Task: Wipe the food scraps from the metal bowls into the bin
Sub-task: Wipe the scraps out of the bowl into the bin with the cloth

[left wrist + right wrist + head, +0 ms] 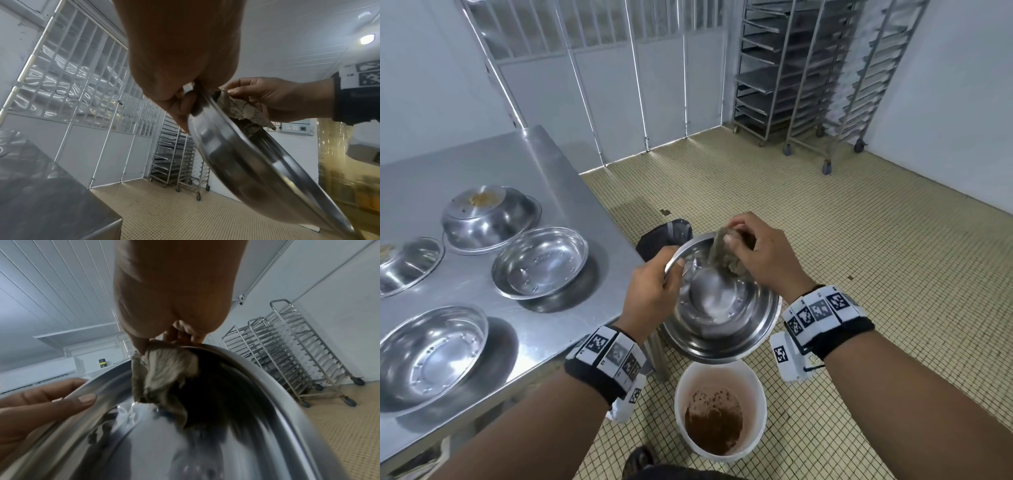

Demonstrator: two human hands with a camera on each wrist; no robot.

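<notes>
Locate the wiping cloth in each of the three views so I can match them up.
Head: the cloth sits just right of centre, pinched by the right hand at the far rim of the held bowl.
Left wrist: right of centre, draped over the bowl's upper rim.
Right wrist: centre, hanging into the bowl below the fingers.
Shared landmark: the tray racks by the wall.

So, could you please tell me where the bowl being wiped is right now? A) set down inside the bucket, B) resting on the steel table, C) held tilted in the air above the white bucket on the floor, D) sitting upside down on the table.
C: the left hand grips the rim of the tilted bowl, clear of the table, over the white bucket, while the right hand holds a cloth inside it.
</notes>
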